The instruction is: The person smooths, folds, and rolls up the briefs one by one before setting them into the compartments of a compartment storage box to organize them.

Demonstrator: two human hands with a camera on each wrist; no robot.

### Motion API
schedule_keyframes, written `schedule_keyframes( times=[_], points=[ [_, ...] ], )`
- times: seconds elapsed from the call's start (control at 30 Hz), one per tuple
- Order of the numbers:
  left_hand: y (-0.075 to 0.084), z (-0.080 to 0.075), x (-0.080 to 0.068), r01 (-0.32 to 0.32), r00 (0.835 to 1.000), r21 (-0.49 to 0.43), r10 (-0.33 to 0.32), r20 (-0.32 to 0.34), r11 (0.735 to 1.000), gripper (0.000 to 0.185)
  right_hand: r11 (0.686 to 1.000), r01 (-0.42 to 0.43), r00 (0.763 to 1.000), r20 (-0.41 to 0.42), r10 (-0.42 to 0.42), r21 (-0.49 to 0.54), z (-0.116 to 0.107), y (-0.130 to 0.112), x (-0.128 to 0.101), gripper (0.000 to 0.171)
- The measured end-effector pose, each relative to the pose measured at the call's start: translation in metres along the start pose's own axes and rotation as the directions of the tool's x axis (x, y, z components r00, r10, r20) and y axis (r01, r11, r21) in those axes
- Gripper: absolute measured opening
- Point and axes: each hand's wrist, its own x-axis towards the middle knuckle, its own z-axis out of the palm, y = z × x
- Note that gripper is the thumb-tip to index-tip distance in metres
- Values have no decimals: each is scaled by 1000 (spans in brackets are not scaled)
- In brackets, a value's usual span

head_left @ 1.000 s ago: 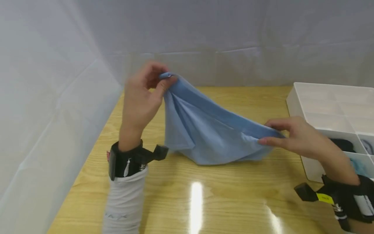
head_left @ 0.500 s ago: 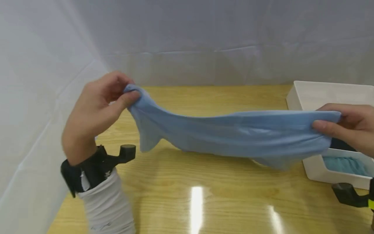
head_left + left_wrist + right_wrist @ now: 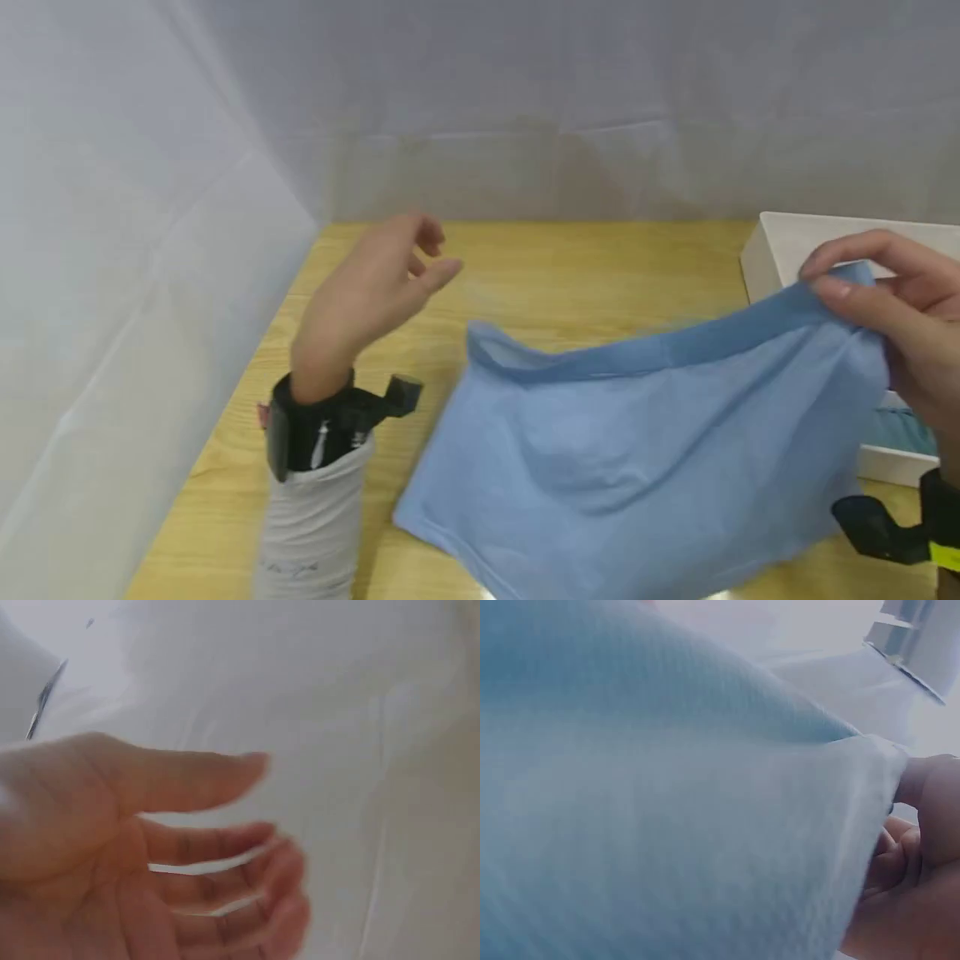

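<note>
A pair of light blue underpants [image 3: 630,450] with a wide waistband hangs spread out over the wooden table in the head view. My right hand [image 3: 915,317] pinches the right end of the waistband between thumb and fingers. In the right wrist view the blue cloth [image 3: 675,810] fills most of the picture, and part of the right hand [image 3: 930,832] shows at the edge. My left hand [image 3: 375,292] is in the air, up and left of the loose waistband end, touching nothing. Its fingers are loosely bent and apart from the thumb, as the left wrist view of the hand [image 3: 172,840] also shows.
At the right stands a white divided box [image 3: 772,250], partly hidden by the right hand and the cloth. A teal folded cloth [image 3: 900,429] lies in one compartment. White sheeting [image 3: 487,100] walls the wooden table [image 3: 247,483] at the back and left.
Both hands first pulled the waistband outward and stretched it. Then the left hand let go and moved right, while the right hand kept its grip and the underpants swung down toward the front.
</note>
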Motion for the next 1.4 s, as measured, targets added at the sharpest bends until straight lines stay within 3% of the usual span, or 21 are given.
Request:
schedule_keyframes(
  times=[0.1, 0.2, 0.27, 0.33, 0.37, 0.43, 0.53, 0.6, 0.67, 0.73, 0.87, 0.97, 1.07, 1.17, 1.3, 1.37, 1.4],
  points=[
    [26, 36, 13, -104, 988, -69, 110, 105, 992, 28, 994, 72, 985, 153, -84, 84, 40, -1, 8, 23],
    [49, 74, 19, -158, 946, -146, 192, 261, 977, 32, 996, 70, 947, 310, -82, 49, 76, 2, 17, 20],
    [57, 94, 21, -134, 922, -124, 170, 349, 983, 41, 997, 53, 896, 438, -73, 59, 91, 9, 20, 26],
    [58, 108, 23, -108, 907, -72, 128, 400, 992, 48, 997, 36, 847, 528, -69, 73, 100, 14, 20, 33],
    [57, 112, 24, -103, 906, -41, 111, 408, 994, 47, 996, 31, 828, 556, -69, 78, 102, 16, 19, 35],
    [52, 115, 26, -108, 913, -34, 112, 392, 994, 41, 996, 47, 820, 567, -81, 75, 105, 19, 20, 37],
    [47, 112, 29, -151, 933, -41, 156, 324, 988, 20, 992, 104, 857, 500, -128, 75, 107, 20, 23, 38],
    [46, 106, 29, -199, 944, -51, 205, 258, 979, 9, 984, 180, 896, 413, -163, -3, 107, 20, 24, 41],
    [45, 98, 27, -245, 944, -78, 256, 208, 966, 7, 969, 226, 910, 377, -171, -104, 105, 21, 25, 44],
    [45, 89, 24, -294, 936, -119, 311, 163, 948, 8, 941, 265, 899, 408, -162, -211, 102, 23, 25, 38],
    [47, 75, 17, -367, 920, -214, 388, 62, 905, 9, 936, 260, 822, 562, -87, -235, 99, 31, 25, 16],
    [46, 61, 11, -379, 924, -235, 379, -44, 895, 12, 945, 226, 840, 539, -66, -236, 96, 35, 26, 16],
    [41, 43, 5, -350, 934, -253, 318, -161, 902, 14, 922, 250, 874, 478, -85, -294, 83, 35, 26, 19],
    [31, 23, 0, -361, 913, -295, 270, -307, 885, 16, 877, 266, 883, 466, -55, -400, 60, 28, 25, 24],
    [16, 0, -8, -425, 851, -363, 228, -474, 830, 15, 784, 269, 908, 419, -13, -559, 25, 17, 21, 25],
    [10, -8, -11, -439, 826, -378, 201, -526, 815, 13, 738, 244, 927, 374, 13, -630, 9, 12, 16, 21],
    [8, -12, -13, -436, 818, -370, 189, -544, 820, 13, 701, 236, 938, 346, 17, -673, 3, 11, 13, 21]
  ],
)
